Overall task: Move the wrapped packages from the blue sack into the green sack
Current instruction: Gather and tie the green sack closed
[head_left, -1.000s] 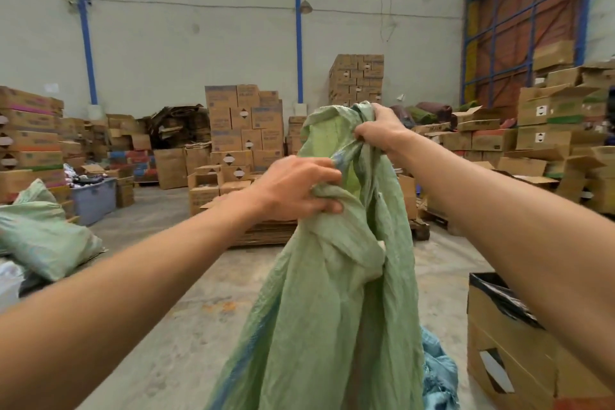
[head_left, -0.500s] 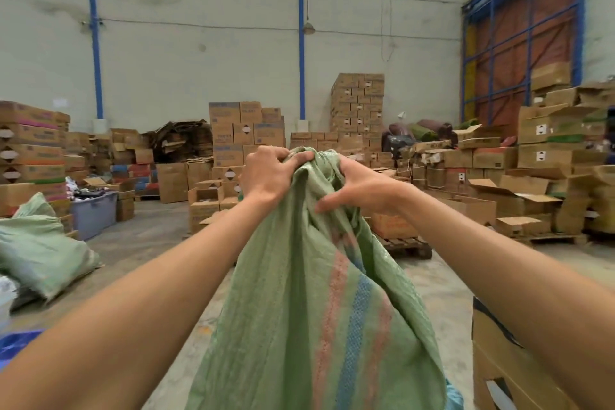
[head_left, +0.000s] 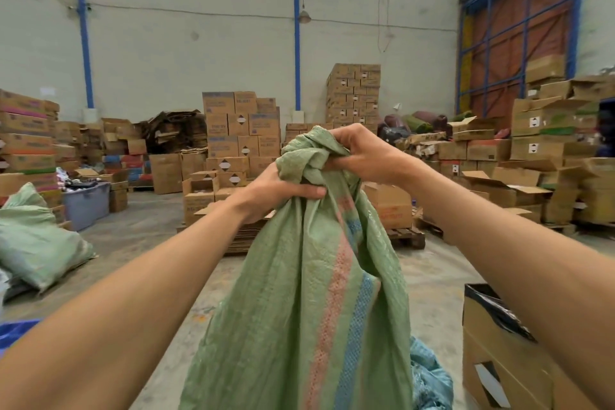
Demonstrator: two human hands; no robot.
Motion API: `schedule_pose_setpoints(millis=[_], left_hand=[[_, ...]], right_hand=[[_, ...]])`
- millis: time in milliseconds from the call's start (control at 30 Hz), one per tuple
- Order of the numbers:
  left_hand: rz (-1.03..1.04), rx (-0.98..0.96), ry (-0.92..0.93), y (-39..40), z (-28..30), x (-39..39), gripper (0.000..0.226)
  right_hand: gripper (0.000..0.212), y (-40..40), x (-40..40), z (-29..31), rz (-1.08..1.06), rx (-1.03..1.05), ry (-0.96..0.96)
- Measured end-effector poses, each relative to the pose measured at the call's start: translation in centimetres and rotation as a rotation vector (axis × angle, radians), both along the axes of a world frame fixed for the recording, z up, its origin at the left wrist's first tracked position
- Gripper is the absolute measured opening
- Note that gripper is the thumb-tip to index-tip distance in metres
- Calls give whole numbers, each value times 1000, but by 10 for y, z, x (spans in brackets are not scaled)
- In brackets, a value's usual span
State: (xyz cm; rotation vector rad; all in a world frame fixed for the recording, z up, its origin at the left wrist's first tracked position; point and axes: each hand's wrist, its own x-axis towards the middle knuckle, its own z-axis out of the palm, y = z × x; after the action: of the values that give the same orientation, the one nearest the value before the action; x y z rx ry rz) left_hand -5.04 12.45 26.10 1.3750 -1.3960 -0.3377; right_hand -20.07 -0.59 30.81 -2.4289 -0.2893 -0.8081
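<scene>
The green woven sack [head_left: 299, 303], with a red and a blue stripe down its side, hangs upright in front of me. Its top is bunched into a twisted neck. My left hand [head_left: 276, 191] grips the neck just below the bunch. My right hand [head_left: 362, 156] holds the gathered top from the right, fingers curled into the fabric. A crumpled piece of the blue sack [head_left: 429, 376] shows low behind the green one. No wrapped packages are visible.
An open cardboard box [head_left: 499, 359] with a black liner stands close at the lower right. Filled green sacks [head_left: 36, 243] lie on the floor at the left, near a grey tub [head_left: 85, 203]. Stacked cartons [head_left: 238, 140] and a wooden pallet [head_left: 406, 238] stand ahead.
Both hands came down from the raised sack top and closed together on it. The loose mouth is now gathered into a tight twisted neck, and the sack hangs lower.
</scene>
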Motion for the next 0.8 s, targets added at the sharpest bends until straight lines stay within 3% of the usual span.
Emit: schedule_pose_setpoints(millis=[133, 233, 300, 400, 533, 600, 667, 800], left_hand=[[55, -36, 127, -11, -10, -1, 45], [122, -37, 178, -15, -10, 7, 51], [125, -37, 217, -15, -8, 10, 51], [185, -101, 265, -15, -10, 14, 36], [214, -115, 285, -13, -16, 22, 38], [186, -87, 312, -11, -17, 22, 37], [160, -88, 333, -10, -18, 23, 40], [148, -101, 368, -7, -20, 23, 43]], right_hand=[[13, -5, 2, -4, -251, -155, -175], [37, -8, 0, -21, -649, -171, -486], [46, -3, -5, -45, -602, -191, -554], [26, 1, -8, -90, -479, -264, -421], [21, -7, -10, -119, -591, -158, 75], [24, -7, -10, -122, -615, -124, 195], [39, -4, -6, -123, -711, -208, 170], [27, 6, 5, -122, -873, -149, -76]])
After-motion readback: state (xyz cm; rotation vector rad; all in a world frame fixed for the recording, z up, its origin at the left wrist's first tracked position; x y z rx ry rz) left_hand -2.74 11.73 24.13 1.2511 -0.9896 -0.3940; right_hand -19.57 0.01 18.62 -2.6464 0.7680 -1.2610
